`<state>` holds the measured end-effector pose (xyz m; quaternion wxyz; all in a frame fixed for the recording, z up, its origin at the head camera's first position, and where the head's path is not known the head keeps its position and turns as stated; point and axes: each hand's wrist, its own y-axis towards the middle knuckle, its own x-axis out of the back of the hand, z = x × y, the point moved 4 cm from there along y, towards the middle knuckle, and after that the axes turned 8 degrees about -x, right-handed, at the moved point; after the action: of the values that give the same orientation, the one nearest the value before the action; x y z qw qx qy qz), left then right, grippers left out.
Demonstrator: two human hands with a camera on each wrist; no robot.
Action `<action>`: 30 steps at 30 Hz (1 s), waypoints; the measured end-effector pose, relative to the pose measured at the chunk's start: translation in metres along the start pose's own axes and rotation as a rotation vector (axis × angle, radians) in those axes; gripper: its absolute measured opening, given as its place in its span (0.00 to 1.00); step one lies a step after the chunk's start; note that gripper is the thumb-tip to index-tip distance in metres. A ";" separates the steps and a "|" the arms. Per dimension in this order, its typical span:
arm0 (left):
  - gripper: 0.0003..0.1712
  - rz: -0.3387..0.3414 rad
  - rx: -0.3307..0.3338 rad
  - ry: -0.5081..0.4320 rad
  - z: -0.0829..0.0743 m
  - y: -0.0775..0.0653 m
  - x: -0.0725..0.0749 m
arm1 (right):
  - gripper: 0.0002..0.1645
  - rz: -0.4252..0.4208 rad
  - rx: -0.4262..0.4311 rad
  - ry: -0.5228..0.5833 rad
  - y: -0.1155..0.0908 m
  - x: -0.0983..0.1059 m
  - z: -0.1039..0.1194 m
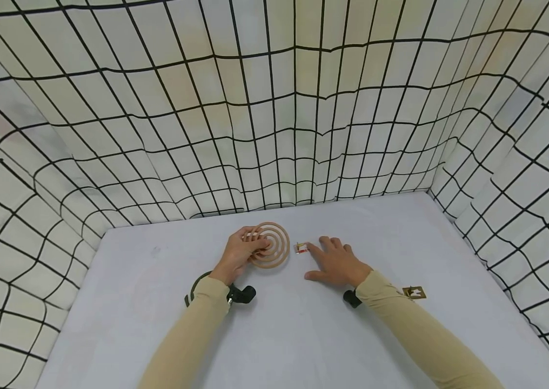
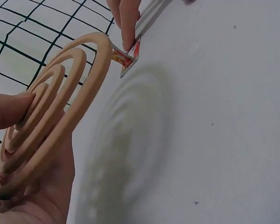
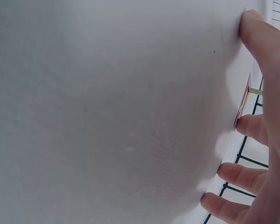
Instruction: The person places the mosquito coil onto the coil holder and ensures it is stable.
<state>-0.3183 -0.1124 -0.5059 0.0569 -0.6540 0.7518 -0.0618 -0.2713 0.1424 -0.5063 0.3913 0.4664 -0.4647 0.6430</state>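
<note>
My left hand holds a tan mosquito coil between thumb and fingers. In the left wrist view the tilted coil is raised over its shadow on the table. My right hand is spread low over the white tabletop. Its index fingertip touches a small printed tin coil stand, which lies just right of the coil. In the right wrist view that stand appears edge-on, with a narrow tab sticking up. The thumb and other fingertips reach down to the table.
Part of a dark green ring-shaped thing shows beneath the left wrist. A gold-coloured metal piece with a cutout lies beside the right forearm. Black grid netting over white walls borders the table at back and sides.
</note>
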 end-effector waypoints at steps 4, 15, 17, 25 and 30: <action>0.35 0.006 -0.005 0.004 -0.001 0.002 -0.006 | 0.52 -0.008 0.003 -0.013 0.000 0.000 0.000; 0.33 -0.011 -0.008 0.029 -0.001 0.009 -0.019 | 0.50 -0.044 0.020 -0.020 0.002 -0.001 -0.001; 0.33 -0.016 -0.003 0.021 0.000 0.010 -0.020 | 0.50 -0.050 0.022 -0.023 0.002 -0.001 -0.001; 0.35 -0.028 0.013 0.020 0.004 0.015 -0.027 | 0.50 -0.041 0.016 -0.015 0.000 0.000 0.001; 0.36 -0.016 0.022 0.027 0.007 0.017 -0.032 | 0.50 -0.037 0.021 -0.027 0.000 -0.001 0.001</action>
<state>-0.3289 -0.0781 -0.5157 0.0531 -0.6586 0.7464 -0.0793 -0.2706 0.1416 -0.5070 0.3921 0.4875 -0.4543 0.6341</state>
